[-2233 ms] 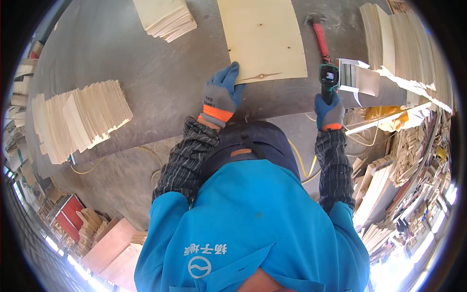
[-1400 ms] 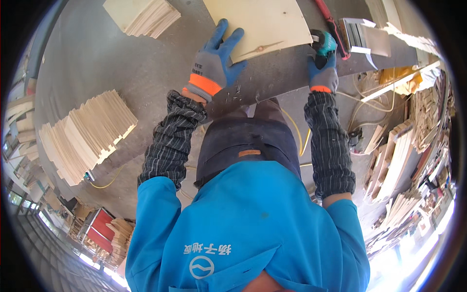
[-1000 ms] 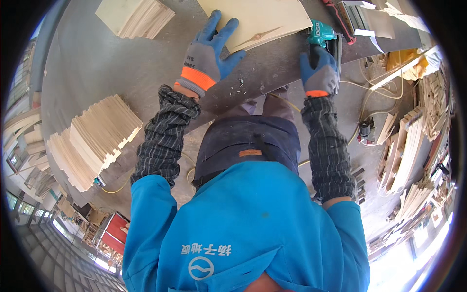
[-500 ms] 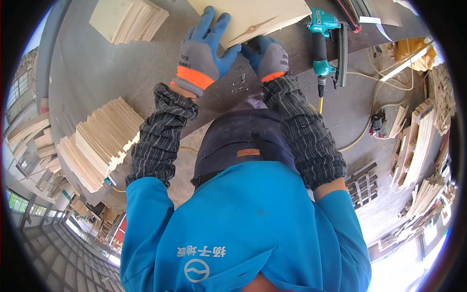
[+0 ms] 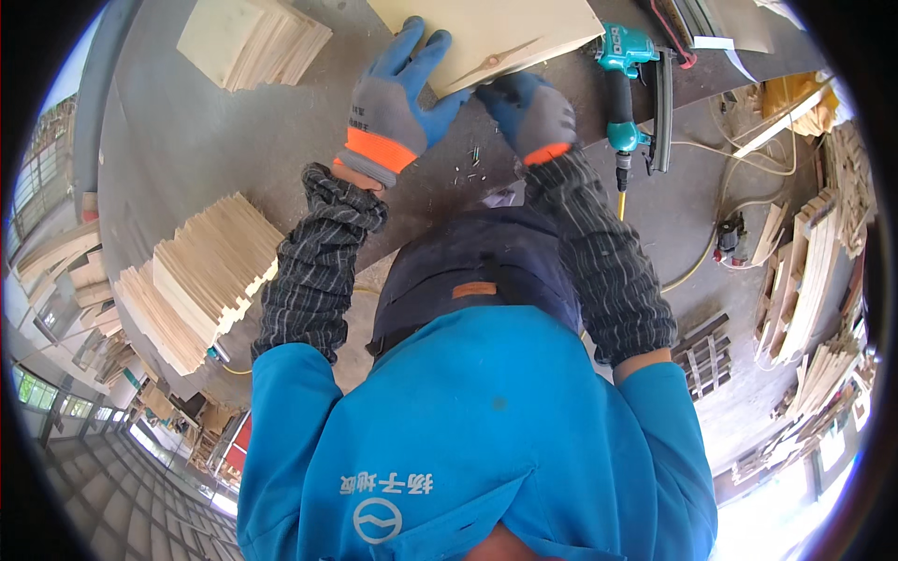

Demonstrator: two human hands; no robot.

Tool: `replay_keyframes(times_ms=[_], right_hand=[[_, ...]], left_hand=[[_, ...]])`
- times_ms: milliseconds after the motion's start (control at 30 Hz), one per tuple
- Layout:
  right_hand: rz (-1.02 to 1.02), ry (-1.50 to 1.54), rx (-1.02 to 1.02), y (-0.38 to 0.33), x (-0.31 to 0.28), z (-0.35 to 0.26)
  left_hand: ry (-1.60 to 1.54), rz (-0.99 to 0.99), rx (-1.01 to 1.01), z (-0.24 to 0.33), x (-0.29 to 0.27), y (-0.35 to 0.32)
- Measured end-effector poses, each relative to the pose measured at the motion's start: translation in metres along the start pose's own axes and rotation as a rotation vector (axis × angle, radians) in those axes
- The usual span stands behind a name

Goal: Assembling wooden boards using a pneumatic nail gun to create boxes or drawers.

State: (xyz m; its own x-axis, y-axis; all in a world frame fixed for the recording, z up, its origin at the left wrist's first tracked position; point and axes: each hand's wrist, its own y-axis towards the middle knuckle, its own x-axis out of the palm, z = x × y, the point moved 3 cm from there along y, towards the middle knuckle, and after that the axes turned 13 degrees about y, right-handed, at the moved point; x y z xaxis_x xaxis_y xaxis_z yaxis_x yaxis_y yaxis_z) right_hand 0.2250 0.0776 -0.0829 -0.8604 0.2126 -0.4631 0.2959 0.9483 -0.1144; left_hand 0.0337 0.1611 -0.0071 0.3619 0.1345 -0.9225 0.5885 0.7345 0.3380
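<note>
A pale wooden board (image 5: pixel 496 42) with a dark knot lies at the far middle of the worktable (image 5: pixel 234 140). My left hand (image 5: pixel 402 103), in a grey and blue glove, rests at the board's left corner, its fingers spread over the wood and its thumb along the near edge. My right hand (image 5: pixel 531 114), gloved alike, is at the near edge with its fingers curled in. Whatever those fingertips hold, if anything, is hidden. To the right of the board lies a teal nail gun (image 5: pixel 624 89) with a yellow air hose. Several small metal bits (image 5: pixel 474 155) are scattered between my forearms.
One stack of wooden panels (image 5: pixel 253 42) stands at the far left, and a larger stack of thin panels (image 5: pixel 201 271) is nearer on the left. A red-handled tool (image 5: pixel 675 37) lies beyond the nail gun. Timber piles (image 5: pixel 804 280) and a wooden pallet (image 5: pixel 703 360) are on the floor at right.
My right hand has shifted slightly right and toward me along the board's edge. The left hand stays on the board. The whole view has moved a little.
</note>
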Motion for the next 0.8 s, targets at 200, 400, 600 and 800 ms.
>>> replay_keyframes(times_ms=[200,400,600,800], right_hand=[[0.468,-0.634,-0.001,-0.015,-0.082,0.042],[0.191,-0.557,0.382,0.007,-0.091,0.066],[0.311,-0.399,0.349,0.009,-0.112,0.072],[0.205,0.038,0.433,-0.008,-0.163,0.071]], left_hand=[[-0.118,-0.022,-0.079,-0.003,0.0,-0.003],[-0.127,-0.017,-0.104,-0.002,0.001,-0.001],[-0.208,-0.048,-0.158,-0.006,0.001,-0.002],[-0.218,-0.046,-0.161,-0.008,0.001,-0.003]])
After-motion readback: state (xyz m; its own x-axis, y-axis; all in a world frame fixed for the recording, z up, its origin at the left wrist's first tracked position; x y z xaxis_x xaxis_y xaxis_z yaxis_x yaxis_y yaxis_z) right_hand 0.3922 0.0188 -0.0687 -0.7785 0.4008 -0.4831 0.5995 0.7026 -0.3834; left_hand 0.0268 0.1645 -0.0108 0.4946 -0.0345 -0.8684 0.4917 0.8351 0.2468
